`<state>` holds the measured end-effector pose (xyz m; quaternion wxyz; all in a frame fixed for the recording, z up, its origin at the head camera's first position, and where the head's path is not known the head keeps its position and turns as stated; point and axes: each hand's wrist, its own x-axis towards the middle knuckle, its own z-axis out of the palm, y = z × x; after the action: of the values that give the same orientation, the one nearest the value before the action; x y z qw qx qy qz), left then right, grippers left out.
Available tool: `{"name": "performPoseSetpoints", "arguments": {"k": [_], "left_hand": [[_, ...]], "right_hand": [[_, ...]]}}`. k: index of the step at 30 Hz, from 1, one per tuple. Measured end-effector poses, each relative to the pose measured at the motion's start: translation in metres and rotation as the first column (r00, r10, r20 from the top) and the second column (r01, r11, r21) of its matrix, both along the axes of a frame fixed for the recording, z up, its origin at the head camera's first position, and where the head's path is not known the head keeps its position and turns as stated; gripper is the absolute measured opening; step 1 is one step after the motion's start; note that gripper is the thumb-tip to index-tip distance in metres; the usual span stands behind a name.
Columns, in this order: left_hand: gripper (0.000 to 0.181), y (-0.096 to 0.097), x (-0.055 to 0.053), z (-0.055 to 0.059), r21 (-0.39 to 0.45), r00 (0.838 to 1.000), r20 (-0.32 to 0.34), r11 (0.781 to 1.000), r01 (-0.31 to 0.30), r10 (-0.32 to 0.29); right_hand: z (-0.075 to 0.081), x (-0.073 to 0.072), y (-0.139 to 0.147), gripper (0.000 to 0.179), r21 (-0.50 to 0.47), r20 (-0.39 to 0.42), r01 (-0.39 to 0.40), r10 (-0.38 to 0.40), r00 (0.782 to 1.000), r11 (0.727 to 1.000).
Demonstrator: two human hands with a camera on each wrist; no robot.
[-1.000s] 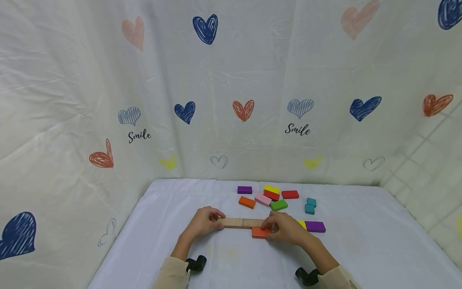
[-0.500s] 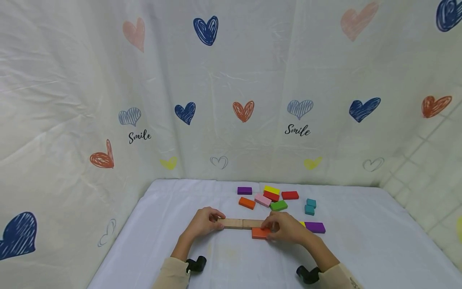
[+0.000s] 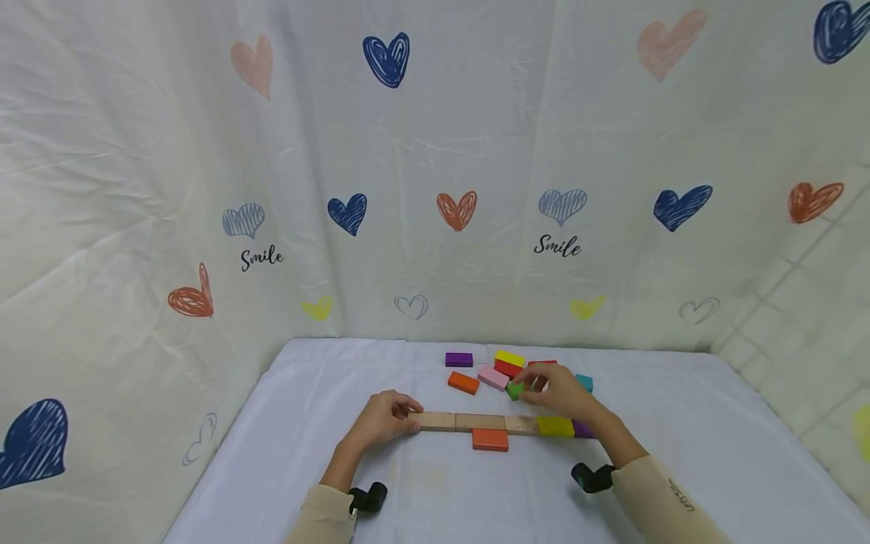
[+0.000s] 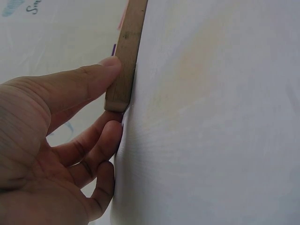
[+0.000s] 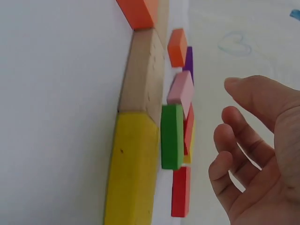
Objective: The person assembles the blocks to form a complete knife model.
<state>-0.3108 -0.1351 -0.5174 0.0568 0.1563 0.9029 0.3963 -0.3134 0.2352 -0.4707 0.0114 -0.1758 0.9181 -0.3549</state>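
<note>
Near the table's middle runs a straight row of three plain wooden blocks, a yellow block and a purple block. My left hand pinches the row's left end block, thumb on one side and fingers near its end. An orange-red block lies against the row's near side. Beyond the row, my right hand hovers by a green block, partly covering it in the head view. The right wrist view shows its thumb and fingers spread, apart from the green block.
Behind the row lie an orange block, a pink block, a purple block, a red block and a yellow block. Teal and red pieces are partly hidden by the right hand. A heart-printed cloth hangs behind.
My right hand has let go of the orange-red block and moved up and away to the green block, uncovering the row's right part. The left hand stays at the row's left end.
</note>
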Motion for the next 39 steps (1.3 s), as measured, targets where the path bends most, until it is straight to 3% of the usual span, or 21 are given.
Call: {"name": "performPoseSetpoints", "arguments": {"k": [8,20,31,39], "left_hand": [[0.021,-0.001,0.001,0.001,0.005,1.0,-0.015,1.0,0.017,-0.017],[0.021,0.0,-0.001,-0.002,0.022,1.0,-0.02,1.0,0.017,-0.016],[0.02,-0.002,0.0,-0.003,0.011,1.0,-0.021,1.0,0.005,-0.005],[0.021,-0.001,0.0,-0.002,0.02,1.0,-0.027,1.0,0.016,-0.016]], "right_hand": [[0.001,-0.019,0.012,0.033,0.002,0.076,0.059,-0.059,0.995,0.998],[-0.015,-0.028,0.018,0.038,0.006,0.213,0.107,-0.106,0.971,0.994],[-0.018,-0.029,0.014,0.039,0.037,0.215,0.1,-0.105,0.971,0.994],[-0.017,-0.029,0.013,0.039,0.04,0.204,0.036,-0.044,0.978,0.999]]}}
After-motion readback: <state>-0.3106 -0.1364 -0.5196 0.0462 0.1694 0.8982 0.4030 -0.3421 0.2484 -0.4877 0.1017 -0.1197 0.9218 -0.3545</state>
